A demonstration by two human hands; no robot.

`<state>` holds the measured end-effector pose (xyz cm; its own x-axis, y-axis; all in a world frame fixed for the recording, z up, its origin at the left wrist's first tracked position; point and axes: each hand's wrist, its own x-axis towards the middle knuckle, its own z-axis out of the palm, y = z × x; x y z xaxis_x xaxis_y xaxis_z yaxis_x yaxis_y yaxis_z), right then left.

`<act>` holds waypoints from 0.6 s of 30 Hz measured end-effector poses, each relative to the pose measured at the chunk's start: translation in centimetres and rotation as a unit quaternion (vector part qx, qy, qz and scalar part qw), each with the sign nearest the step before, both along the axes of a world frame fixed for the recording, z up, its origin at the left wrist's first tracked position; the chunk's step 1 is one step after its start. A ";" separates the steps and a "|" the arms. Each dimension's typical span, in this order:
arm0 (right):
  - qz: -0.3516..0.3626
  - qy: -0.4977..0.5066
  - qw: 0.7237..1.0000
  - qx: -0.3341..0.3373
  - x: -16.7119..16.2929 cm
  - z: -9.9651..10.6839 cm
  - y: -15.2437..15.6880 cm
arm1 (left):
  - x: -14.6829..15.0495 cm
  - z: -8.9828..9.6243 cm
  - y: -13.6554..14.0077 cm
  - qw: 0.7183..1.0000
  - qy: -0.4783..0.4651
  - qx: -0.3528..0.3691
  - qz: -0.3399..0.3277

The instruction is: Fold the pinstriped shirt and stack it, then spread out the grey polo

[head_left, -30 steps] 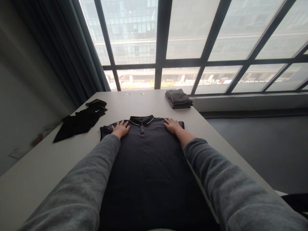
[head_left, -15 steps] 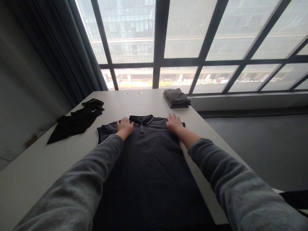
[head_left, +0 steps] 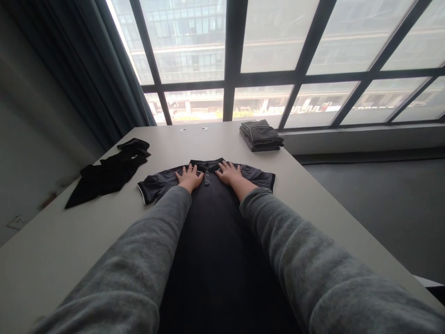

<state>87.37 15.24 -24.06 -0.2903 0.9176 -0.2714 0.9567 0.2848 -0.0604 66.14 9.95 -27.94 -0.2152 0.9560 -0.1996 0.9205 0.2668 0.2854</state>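
Note:
A dark grey polo shirt (head_left: 222,232) lies spread front side up, its collar at the far end and its hem toward me. White piping edges its short sleeves, and a row of buttons runs down from the collar. My left hand (head_left: 189,177) rests flat with fingers spread on the shirt, just left of the button strip. On the other side, my right hand (head_left: 229,173) lies open over the right part of the collar. Both hands press on the cloth without gripping it. My grey sleeves hide parts of the shirt's sides.
The white table (head_left: 114,232) carries a crumpled black garment (head_left: 107,174) at the left. A folded stack of clothes (head_left: 262,135), striped on top, sits near the far right edge. Behind are a large window and a dark curtain (head_left: 86,60).
Both hands have moved inward from the shoulders to beside the button strip, the right one farther. The right sleeve of the shirt now shows fully. The view has shifted slightly.

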 end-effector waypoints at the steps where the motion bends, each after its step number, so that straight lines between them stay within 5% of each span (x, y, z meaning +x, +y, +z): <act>1: -0.002 -0.002 1.000 -0.002 0.0 -0.1 0.6 | -0.1 -0.1 0.6 1.000 -0.002 -0.001 0.009; 9: -0.016 -0.001 1.000 0.011 -0.6 -1.1 5.6 | -1.0 -1.2 6.2 1.000 -0.011 0.005 0.008; 18: -0.017 -0.002 1.000 0.011 -0.5 -1.3 6.2 | -1.1 -1.7 7.3 1.000 -0.016 -0.004 0.003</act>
